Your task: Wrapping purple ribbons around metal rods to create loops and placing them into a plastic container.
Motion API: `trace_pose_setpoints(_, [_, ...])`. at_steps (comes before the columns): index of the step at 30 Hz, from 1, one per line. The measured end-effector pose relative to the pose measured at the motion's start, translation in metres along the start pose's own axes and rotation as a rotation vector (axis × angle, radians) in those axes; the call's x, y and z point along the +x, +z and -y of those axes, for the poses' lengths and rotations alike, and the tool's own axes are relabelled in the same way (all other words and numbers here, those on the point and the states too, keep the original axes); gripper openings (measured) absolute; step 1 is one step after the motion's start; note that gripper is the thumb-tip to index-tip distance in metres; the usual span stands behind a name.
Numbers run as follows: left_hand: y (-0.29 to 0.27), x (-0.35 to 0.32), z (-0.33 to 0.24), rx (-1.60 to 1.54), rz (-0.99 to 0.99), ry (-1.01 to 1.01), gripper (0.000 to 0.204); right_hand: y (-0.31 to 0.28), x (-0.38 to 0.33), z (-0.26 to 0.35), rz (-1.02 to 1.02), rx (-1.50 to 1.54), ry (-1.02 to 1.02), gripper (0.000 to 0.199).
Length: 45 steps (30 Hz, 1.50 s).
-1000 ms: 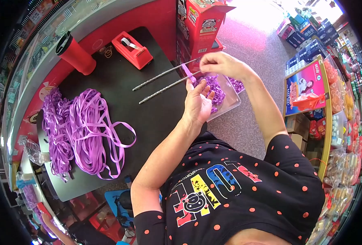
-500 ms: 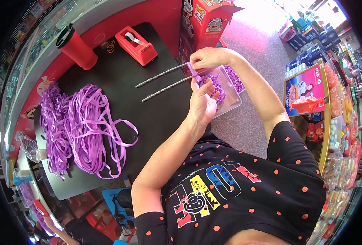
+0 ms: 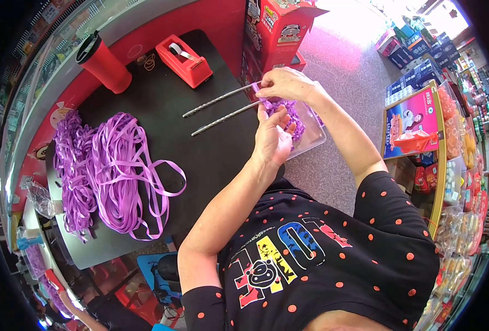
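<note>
- Right hand (image 3: pixel 286 84) closed around the near ends of two long twisted silver metal rods (image 3: pixel 222 108); both rods stick out to the left over the black tabletop (image 3: pixel 161 105), roughly parallel, slightly apart.
- Left hand (image 3: pixel 272 140) just below the right, fingers bent up and pinching a bit of purple ribbon (image 3: pixel 266 103) at the rod ends; exact grip hard to see.
- One clear plastic tray (image 3: pixel 311 140) under both hands at the table's right edge, holding a clump of curled purple ribbon pieces (image 3: pixel 295 113); piece count cannot be told.
- One big loose heap of flat purple ribbon (image 3: pixel 126 171) on the left of the table, well apart from the hands, loops trailing toward the middle.
- One denser bunch of crinkled purple ribbon (image 3: pixel 70 160) touching that heap on its left.
- One red tape dispenser (image 3: pixel 185 60) at the far side of the table.
- One red tumbler with black lid (image 3: pixel 104 62) left of the dispenser.
- One red cardboard box (image 3: pixel 277 25) beyond the table's far right corner.
</note>
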<state>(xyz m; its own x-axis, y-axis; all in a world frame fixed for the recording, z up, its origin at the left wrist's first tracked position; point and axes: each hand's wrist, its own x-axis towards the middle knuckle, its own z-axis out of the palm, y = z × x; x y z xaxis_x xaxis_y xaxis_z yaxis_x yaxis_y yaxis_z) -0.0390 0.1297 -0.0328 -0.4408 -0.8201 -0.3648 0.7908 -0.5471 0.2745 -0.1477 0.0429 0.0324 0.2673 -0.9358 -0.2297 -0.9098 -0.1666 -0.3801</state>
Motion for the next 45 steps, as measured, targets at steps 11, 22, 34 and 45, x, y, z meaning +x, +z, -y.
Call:
trace_pose_setpoints(11, [0.001,-0.002,0.002,-0.043,0.016,-0.048,0.086,0.076,0.011,-0.073,0.222,1.413,-0.008,0.034])
trace_pose_setpoints(22, [0.006,-0.007,-0.002,-0.079,-0.022,-0.082,0.090,0.128,0.066,-0.080,0.730,1.890,-0.515,0.036])
trace_pose_setpoints(34, [0.004,-0.006,0.002,-0.003,-0.028,-0.020,0.075,0.055,0.030,-0.068,0.568,1.605,0.112,0.013])
trace_pose_setpoints(45, [0.008,-0.009,0.006,0.091,0.017,0.032,0.087,0.018,0.015,-0.056,0.480,1.256,0.310,0.013])
